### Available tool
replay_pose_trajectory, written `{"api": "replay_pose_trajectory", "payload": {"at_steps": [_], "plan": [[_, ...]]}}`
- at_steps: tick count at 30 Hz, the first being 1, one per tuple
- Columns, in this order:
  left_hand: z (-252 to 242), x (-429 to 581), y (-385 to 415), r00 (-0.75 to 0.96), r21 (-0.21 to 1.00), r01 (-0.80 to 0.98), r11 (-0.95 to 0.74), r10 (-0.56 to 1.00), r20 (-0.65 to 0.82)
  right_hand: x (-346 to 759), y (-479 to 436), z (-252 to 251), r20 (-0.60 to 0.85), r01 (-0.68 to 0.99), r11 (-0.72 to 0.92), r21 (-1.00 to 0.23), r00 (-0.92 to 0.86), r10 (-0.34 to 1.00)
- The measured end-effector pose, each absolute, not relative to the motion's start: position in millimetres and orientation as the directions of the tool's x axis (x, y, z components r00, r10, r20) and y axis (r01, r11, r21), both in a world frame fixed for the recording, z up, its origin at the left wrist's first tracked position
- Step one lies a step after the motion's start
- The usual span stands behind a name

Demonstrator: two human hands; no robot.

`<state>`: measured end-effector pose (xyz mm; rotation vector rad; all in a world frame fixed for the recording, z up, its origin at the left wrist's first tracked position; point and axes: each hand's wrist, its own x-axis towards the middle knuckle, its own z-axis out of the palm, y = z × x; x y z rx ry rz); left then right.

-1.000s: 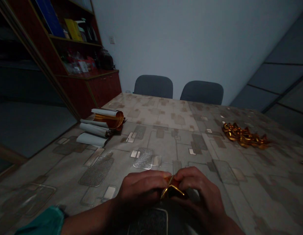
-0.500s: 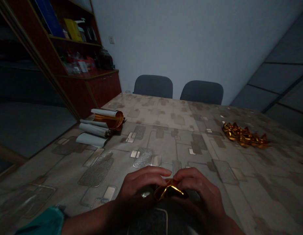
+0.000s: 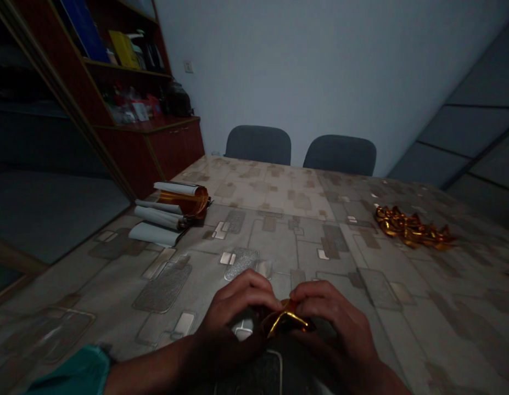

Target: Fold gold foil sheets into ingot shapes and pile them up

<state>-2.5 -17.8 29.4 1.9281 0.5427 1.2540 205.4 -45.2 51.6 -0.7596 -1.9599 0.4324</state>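
Note:
Low in the head view, just above the near part of the table, a shiny gold foil paper piece (image 3: 287,319) with a bent, bright fold edge is held between both hands. My left hand (image 3: 238,310) pinches its left side, fingers curled over the top. On the other side, my right hand (image 3: 334,310) grips the foil with bent fingers near the upper edge. Both thumbs lie in dark shadow beneath, so their exact hold is hard to see.
Several folded gold foil pieces (image 3: 413,227) lie clustered at the right of the patterned table (image 3: 274,236). Curled foil sheets with pale backs (image 3: 155,233) rest at the left. Two grey chairs (image 3: 258,144) stand at the far edge, beside a red-brown cabinet (image 3: 175,145).
My left hand's fingers have bent more and drawn back from the top of the foil, knuckles rising slightly. The right hand and the foil stay almost where they were.

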Motion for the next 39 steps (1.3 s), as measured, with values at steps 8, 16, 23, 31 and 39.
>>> {"api": "replay_pose_trajectory", "payload": {"at_steps": [8, 16, 23, 31, 39], "plan": [[20, 3, -16, 0.435, 0.961, -0.117, -0.248, 0.857, 0.275, 200, -46, 43, 0.525, 0.338, 0.571, -0.748, -0.224, 0.821], [17, 14, -16, 0.527, 0.946, -0.25, 0.207, 0.848, -0.046, 181, -43, 31, 0.005, -0.195, -0.04, -0.98, -0.221, 0.975], [20, 12, -15, 0.578, 0.955, -0.206, 0.214, 0.814, -0.058, 184, -42, 23, -0.036, -0.295, -0.122, -0.948, -0.281, 0.959], [17, 14, -11, 0.562, 0.947, -0.193, 0.256, 0.82, -0.107, 189, -39, 30, -0.036, -0.128, -0.062, -0.99, -0.195, 0.98], [19, 14, -9, 0.544, 0.959, -0.176, 0.223, 0.834, -0.095, 191, -38, 28, -0.007, -0.151, -0.045, -0.987, -0.243, 0.97]]}}
